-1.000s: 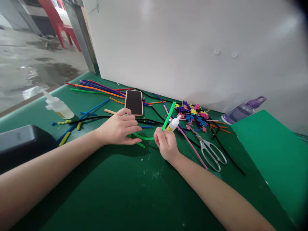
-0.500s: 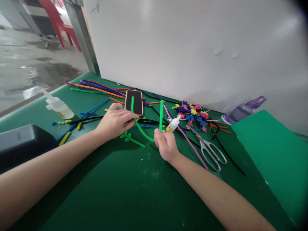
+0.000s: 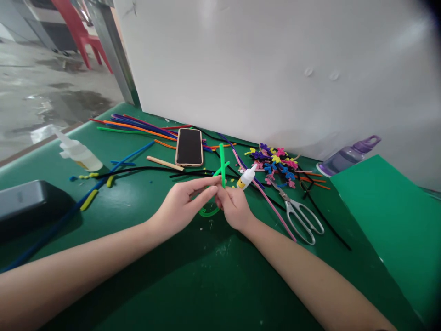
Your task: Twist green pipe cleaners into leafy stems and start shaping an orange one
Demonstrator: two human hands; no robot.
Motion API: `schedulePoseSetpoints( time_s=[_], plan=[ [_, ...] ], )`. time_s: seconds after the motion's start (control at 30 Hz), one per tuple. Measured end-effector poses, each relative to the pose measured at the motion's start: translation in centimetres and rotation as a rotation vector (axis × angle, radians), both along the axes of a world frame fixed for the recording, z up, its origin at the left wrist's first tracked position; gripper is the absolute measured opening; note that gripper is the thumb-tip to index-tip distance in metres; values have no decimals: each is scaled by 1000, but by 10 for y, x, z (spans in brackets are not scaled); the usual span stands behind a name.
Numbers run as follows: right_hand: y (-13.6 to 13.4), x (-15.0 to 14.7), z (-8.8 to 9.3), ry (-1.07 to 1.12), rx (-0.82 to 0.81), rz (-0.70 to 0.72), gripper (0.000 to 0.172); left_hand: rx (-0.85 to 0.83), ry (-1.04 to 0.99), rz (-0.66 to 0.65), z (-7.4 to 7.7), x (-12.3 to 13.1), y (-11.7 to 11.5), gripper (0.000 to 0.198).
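A bright green pipe cleaner is bent between my two hands, with one end sticking up and another crossing behind it. My right hand is closed on it near the base of the upright end. My left hand meets the right one, its thumb and fingers pinched around the bend. Below the hands a green curve of pipe cleaner shows; whether it is the same piece I cannot tell. A small white glue bottle stands just beyond my right hand, and scissors lie to its right.
Behind my hands lie a phone, a wooden stick and a bundle of colored pipe cleaners. Small pipe cleaner flowers are heaped near the white board. A larger glue bottle, black case, water bottle and green sheet flank them.
My left hand has moved right to join the right hand. The green pipe cleaner has gone from a wide U to a tighter bend with its ends crossing.
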State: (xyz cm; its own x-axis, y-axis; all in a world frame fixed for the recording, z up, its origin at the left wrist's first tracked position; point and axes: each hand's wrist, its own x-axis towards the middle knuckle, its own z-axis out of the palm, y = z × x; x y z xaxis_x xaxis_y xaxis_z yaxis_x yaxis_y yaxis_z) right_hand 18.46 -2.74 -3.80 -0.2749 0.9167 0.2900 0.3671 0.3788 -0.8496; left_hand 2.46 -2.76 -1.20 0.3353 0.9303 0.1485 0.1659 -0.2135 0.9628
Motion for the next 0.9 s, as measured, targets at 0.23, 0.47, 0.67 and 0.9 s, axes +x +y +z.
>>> schedulePoseSetpoints(
  time_s=[0.23, 0.47, 0.67, 0.9],
  plan=[
    [-1, -2, -2, -280, 185, 186, 32, -78, -46, -61, 1, 1, -6, 26],
    [-7, -1, 3, 21, 34, 141, 25, 30, -185, 205, 5, -1, -5, 20],
    [0, -3, -3, 227, -147, 104, 32, -128, -150, 47, 3, 3, -6, 46],
    [-2, -3, 2, 123, -126, 110, 31, -18, 42, -31, -12, 5, -11, 58]
  ],
)
